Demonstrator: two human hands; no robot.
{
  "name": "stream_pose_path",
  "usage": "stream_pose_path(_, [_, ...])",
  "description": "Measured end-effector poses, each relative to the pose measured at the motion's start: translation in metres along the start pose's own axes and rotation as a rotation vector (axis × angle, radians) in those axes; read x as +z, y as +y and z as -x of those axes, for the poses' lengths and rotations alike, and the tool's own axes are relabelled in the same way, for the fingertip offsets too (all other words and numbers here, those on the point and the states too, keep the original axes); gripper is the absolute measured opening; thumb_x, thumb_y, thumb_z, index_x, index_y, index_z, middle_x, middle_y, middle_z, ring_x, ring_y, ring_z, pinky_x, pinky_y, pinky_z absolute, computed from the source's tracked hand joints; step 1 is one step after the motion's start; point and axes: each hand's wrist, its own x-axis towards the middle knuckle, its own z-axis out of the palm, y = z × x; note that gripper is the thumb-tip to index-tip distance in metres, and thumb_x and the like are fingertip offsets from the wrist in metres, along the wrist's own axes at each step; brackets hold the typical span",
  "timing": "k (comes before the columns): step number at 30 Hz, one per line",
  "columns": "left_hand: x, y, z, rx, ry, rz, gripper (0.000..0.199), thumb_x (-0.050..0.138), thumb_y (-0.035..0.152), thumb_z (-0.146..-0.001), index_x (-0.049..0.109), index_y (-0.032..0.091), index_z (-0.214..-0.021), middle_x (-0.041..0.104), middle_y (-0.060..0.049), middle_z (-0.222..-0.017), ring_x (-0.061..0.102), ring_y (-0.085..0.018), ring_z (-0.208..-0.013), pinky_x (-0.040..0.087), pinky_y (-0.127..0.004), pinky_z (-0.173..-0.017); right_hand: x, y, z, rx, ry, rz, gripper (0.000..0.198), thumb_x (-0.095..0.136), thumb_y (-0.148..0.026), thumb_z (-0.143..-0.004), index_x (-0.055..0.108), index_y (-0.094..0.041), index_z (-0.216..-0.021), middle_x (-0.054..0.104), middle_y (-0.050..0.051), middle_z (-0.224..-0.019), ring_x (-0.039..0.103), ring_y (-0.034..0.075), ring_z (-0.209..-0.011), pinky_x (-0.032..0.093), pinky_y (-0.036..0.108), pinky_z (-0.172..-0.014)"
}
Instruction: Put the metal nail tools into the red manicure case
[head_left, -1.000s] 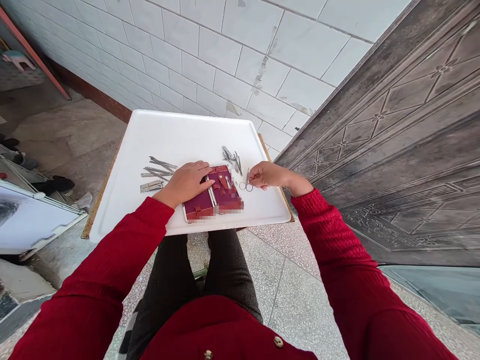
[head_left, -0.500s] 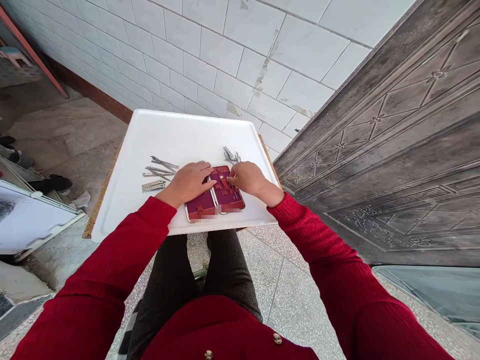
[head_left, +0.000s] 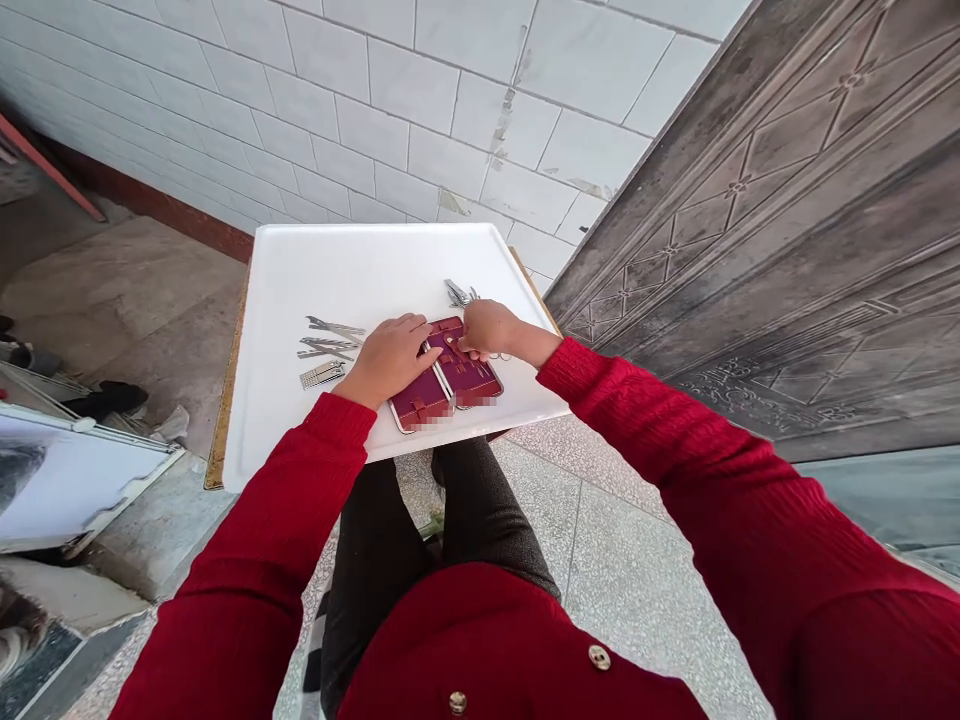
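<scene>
A maroon manicure case (head_left: 420,403) lies unfolded near the front of a white tray table (head_left: 300,270). My left hand (head_left: 390,355) rests flat across its left half, fingers stretched and thumb toward the fold. Over the right half, by the straps, my right hand (head_left: 487,330) has its fingers closed in a pinch; what they grip is hidden. Small metal loops (head_left: 501,356), like scissor handles, show just below that hand. Left of the case lie slim metal tools (head_left: 330,347) and a nail clipper (head_left: 322,375). Behind the right hand are more metal clippers (head_left: 456,294).
A white tiled wall (head_left: 420,90) stands behind the table. To the right is a dark, carved metal door (head_left: 750,250). A white rack or panel (head_left: 82,470) stands on the floor at left. My knees (head_left: 480,480) are under the table's front edge.
My right hand's fingers have curled more tightly over the case's right half, and metal loops now show below it. My left hand stays on the case. The view has shifted slightly.
</scene>
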Motion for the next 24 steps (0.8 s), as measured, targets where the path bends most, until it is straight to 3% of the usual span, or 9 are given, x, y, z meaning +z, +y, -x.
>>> stream_pose_path(6, [0.003,-0.001,-0.002,0.009,0.004,0.006,0.035,0.052,0.037,-0.105,0.069,0.016,-0.127,0.070,-0.015,-0.135,0.062,-0.031,-0.126,0.050,-0.049,-0.110,-0.002,0.000,0.004,0.092,0.013,-0.173,0.035,0.080,-0.009,-0.077,0.061,-0.019,-0.049,0.063,0.003,-0.049,0.063,0.017,-0.051,0.055,0.031,-0.057])
stream_pose_path(12, [0.002,0.000,-0.003,0.015,0.001,-0.017,0.033,0.053,0.036,-0.105,0.070,0.015,-0.125,0.071,-0.015,-0.132,0.063,-0.031,-0.124,0.051,-0.048,-0.107,-0.001,0.010,-0.005,0.038,0.105,-0.395,0.031,0.083,-0.010,-0.075,0.063,-0.018,-0.053,0.062,0.002,-0.046,0.055,0.012,-0.042,0.047,0.023,-0.043])
stream_pose_path(18, [0.002,-0.001,-0.001,0.025,0.021,-0.021,0.032,0.053,0.038,-0.105,0.069,0.018,-0.125,0.071,-0.013,-0.132,0.063,-0.030,-0.124,0.051,-0.046,-0.107,-0.013,0.024,-0.021,0.019,0.220,-0.578,0.032,0.075,-0.007,-0.079,0.060,-0.018,-0.053,0.064,0.003,-0.050,0.050,0.008,-0.042,0.042,0.021,-0.041])
stream_pose_path(24, [0.000,-0.003,-0.001,0.013,-0.007,-0.029,0.034,0.053,0.038,-0.105,0.069,0.016,-0.126,0.071,-0.014,-0.133,0.064,-0.030,-0.123,0.052,-0.046,-0.108,-0.034,0.045,-0.026,0.030,0.278,-0.411,0.029,0.072,-0.006,-0.074,0.061,-0.017,-0.051,0.058,0.000,-0.044,0.050,0.009,-0.042,0.048,0.023,-0.048])
